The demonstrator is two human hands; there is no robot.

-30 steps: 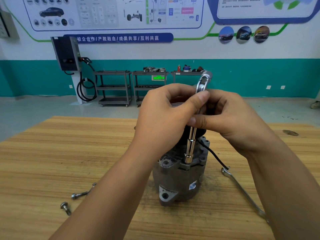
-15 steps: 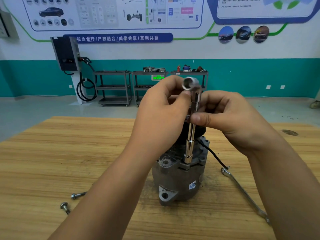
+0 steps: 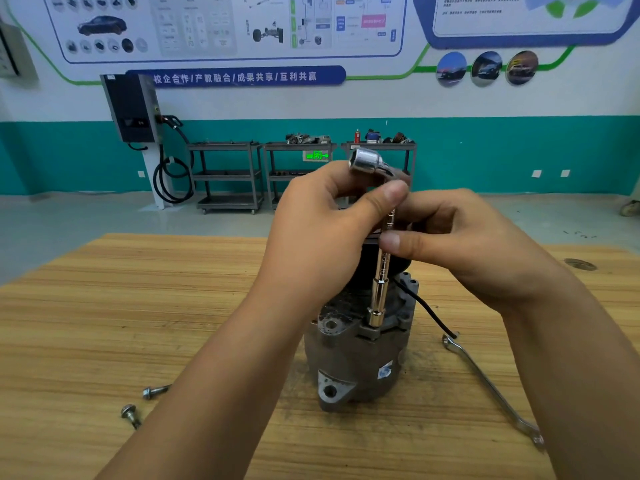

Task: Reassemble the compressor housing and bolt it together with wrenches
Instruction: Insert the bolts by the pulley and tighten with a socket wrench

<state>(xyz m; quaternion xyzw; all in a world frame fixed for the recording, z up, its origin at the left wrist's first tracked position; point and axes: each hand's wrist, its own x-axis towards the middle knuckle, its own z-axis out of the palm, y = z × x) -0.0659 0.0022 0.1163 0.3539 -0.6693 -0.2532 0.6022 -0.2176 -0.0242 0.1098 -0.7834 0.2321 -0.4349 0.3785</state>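
Observation:
The grey compressor housing (image 3: 349,362) stands upright in the middle of the wooden table (image 3: 104,306). A chrome socket wrench (image 3: 378,299) stands vertically with its lower socket on a bolt at the housing's top flange. Its bent upper arm, ending in an open socket, points left above my fingers. My left hand (image 3: 322,233) grips the wrench's upper bend with thumb on top. My right hand (image 3: 450,244) pinches the shaft just below. A black wire (image 3: 429,311) runs off the housing's right side.
Two loose bolts (image 3: 156,391) (image 3: 131,414) lie on the table left of my left forearm. A flat combination wrench (image 3: 485,382) lies diagonally to the right of the housing. Metal carts (image 3: 228,174) and a wall charger (image 3: 133,109) stand far behind.
The wrench's upper arm has swung round from pointing up and right to pointing left, with both hands shifting their grip. The lower socket has stayed on the same bolt.

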